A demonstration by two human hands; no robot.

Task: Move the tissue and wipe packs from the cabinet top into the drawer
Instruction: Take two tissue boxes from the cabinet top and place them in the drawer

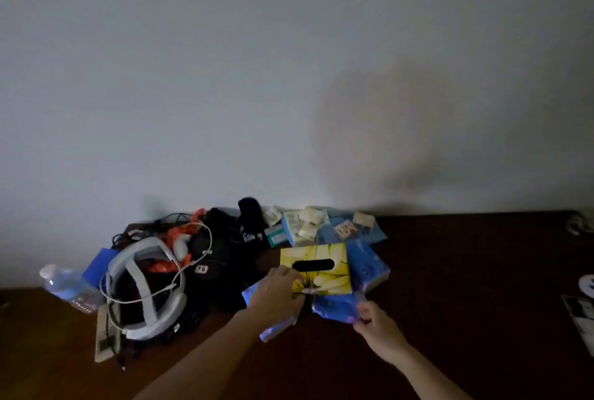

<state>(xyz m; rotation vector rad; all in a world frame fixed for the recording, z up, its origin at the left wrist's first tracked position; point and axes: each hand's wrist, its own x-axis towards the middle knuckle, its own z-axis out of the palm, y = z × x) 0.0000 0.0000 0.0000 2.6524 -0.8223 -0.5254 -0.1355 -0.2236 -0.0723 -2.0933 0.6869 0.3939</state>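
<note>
A yellow tissue box (321, 266) with a dark slot lies on the dark wooden cabinet top (466, 271). My left hand (276, 295) rests on a blue soft tissue pack (273, 329) with its fingers at the box's near left corner. My right hand (374, 322) pinches the near edge of another blue pack (334, 304) in front of the box. A third blue pack (366, 264) leans at the box's right. Several smaller blue and white packs (321, 226) lie behind, by the wall. No drawer is in view.
Left of the packs sits a heap: a white headband device (144, 290), black cables and pouches, orange items, a plastic bottle (64, 284) and a blue box. Papers lie at the far right edge (581, 312). The wall stands right behind.
</note>
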